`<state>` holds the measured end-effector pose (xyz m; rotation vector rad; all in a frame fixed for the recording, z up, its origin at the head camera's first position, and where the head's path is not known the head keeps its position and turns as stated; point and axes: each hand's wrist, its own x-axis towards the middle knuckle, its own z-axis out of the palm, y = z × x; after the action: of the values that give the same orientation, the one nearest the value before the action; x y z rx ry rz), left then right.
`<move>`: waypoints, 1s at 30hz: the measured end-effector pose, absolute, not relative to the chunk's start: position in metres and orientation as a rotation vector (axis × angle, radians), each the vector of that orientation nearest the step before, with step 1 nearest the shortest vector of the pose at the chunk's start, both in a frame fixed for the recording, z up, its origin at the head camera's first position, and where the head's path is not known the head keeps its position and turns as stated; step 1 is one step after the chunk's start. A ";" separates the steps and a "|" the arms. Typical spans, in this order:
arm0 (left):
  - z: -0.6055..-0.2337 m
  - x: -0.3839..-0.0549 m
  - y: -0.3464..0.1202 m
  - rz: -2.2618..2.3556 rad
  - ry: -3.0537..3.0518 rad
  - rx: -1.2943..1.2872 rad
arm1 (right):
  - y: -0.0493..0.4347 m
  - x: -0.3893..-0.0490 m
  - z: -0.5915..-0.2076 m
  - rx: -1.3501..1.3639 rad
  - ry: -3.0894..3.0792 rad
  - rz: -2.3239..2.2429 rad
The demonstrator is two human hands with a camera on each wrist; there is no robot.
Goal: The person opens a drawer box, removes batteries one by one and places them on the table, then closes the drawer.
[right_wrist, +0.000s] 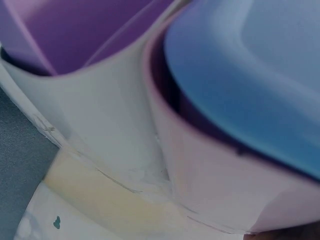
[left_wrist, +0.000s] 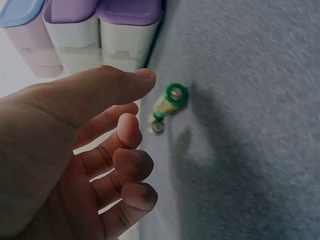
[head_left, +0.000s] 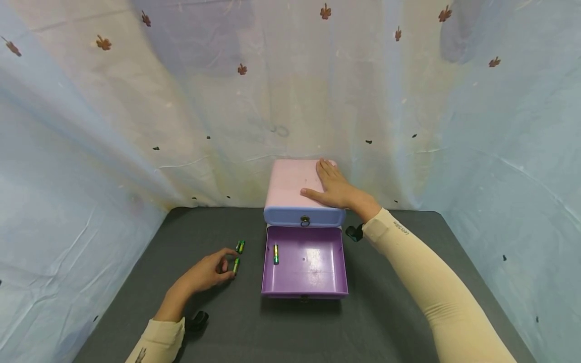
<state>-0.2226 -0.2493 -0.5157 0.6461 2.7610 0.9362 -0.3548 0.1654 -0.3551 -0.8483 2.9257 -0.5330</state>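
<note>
My left hand [head_left: 206, 271] is low over the table, thumb and fingers loosely bent around a gap. A green and yellow battery [head_left: 236, 266] lies right at its fingertips. In the left wrist view the battery [left_wrist: 171, 99] shows beyond the thumb tip, with nothing pinched between the fingers. More green batteries [head_left: 240, 246] lie just behind it. My right hand [head_left: 335, 187] rests with spread fingers on the pink top of a small drawer unit [head_left: 290, 181]. Below its blue front, a purple drawer [head_left: 313, 275] is pulled out, with one battery [head_left: 276, 254] lying inside at the left.
The drawer unit stands at the back of a dark grey table [head_left: 386, 312]. A pale curtain [head_left: 290, 91] with brown leaf marks hangs behind and at both sides. Black wrist devices show by the left wrist [head_left: 197, 320] and the right wrist [head_left: 355, 233].
</note>
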 end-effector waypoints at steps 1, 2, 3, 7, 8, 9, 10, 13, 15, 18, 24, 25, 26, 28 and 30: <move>-0.514 -0.222 -0.248 0.933 2.767 0.643 | 0.166 -0.355 -0.355 -0.850 2.925 -0.532; -0.513 -0.222 -0.247 0.930 2.775 0.636 | 0.166 -0.355 -0.355 -0.849 2.923 -0.533; -0.511 -0.221 -0.245 0.928 2.780 0.635 | 0.166 -0.355 -0.355 -0.850 2.923 -0.533; -0.505 -0.219 -0.241 0.908 2.798 0.600 | 0.166 -0.356 -0.356 -0.853 2.924 -0.528; -0.504 -0.219 -0.240 0.907 2.800 0.593 | 0.166 -0.355 -0.355 -0.853 2.925 -0.527; -0.503 -0.218 -0.239 0.906 2.801 0.592 | 0.166 -0.355 -0.355 -0.853 2.926 -0.525; -0.501 -0.218 -0.238 0.901 2.807 0.587 | 0.166 -0.355 -0.355 -0.852 2.926 -0.527; -0.498 -0.216 -0.235 0.901 2.827 0.603 | 0.166 -0.354 -0.355 -0.850 2.926 -0.535; -0.495 -0.214 -0.233 0.902 2.848 0.626 | 0.166 -0.354 -0.354 -0.849 2.926 -0.540; -0.491 -0.211 -0.228 0.902 2.881 0.660 | 0.166 -0.355 -0.355 -0.854 2.925 -0.534; -0.481 -0.205 -0.216 0.937 2.910 0.687 | 0.166 -0.355 -0.355 -0.857 2.919 -0.536; -0.479 -0.204 -0.214 0.948 2.911 0.686 | 0.166 -0.355 -0.355 -0.855 2.920 -0.538; -0.477 -0.204 -0.211 0.958 2.912 0.685 | 0.165 -0.355 -0.354 -0.855 2.921 -0.539; -0.473 -0.202 -0.207 0.968 2.924 0.688 | 0.165 -0.355 -0.354 -0.855 2.924 -0.542; -0.468 -0.200 -0.202 0.981 2.935 0.696 | 0.165 -0.355 -0.354 -0.853 2.927 -0.542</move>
<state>-0.2003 -0.2020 -0.4679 0.6961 2.9352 0.9810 -0.3552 0.1650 -0.3541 -0.8529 2.9267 -0.5424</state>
